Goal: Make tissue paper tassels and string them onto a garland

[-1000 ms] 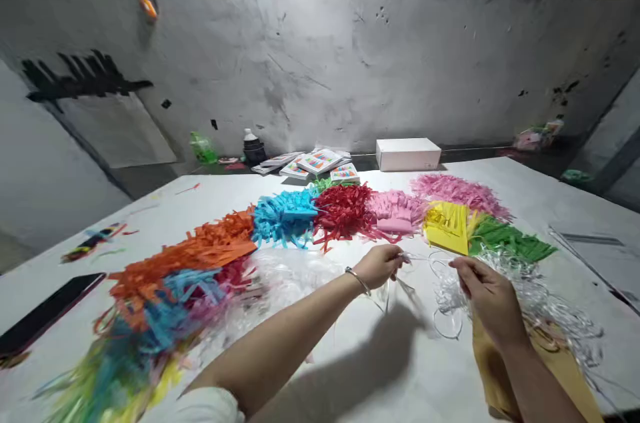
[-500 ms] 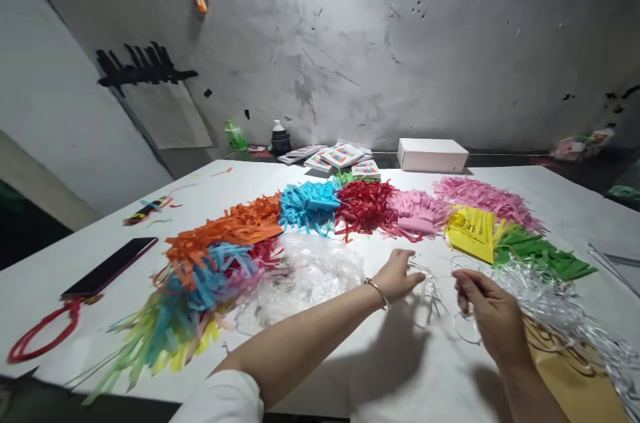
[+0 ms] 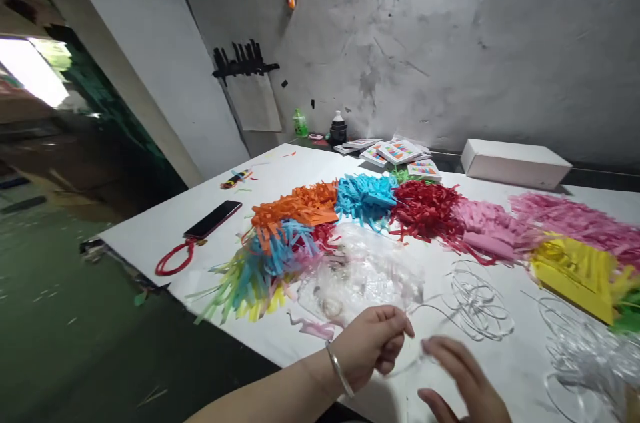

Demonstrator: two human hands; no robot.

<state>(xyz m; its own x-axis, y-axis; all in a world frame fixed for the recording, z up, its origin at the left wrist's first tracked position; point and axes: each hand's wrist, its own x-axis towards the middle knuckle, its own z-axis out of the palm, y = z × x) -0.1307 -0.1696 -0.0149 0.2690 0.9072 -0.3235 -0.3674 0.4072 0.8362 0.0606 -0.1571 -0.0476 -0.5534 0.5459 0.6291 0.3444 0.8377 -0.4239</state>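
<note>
Two hands meet at the near edge of the white worktop (image 3: 150, 236); the left hand (image 3: 373, 346), a bangle on its wrist, pinches a thin clear ribbon strand (image 3: 425, 308) between its fingertips; the right hand (image 3: 463, 379), blurred, spreads its fingers loosely beside the strand; the strand runs right to a coil of ribbon (image 3: 475, 299); shredded coloured paper piles (image 3: 365, 199) lie beyond, a phone (image 3: 213, 219) far left.
</note>
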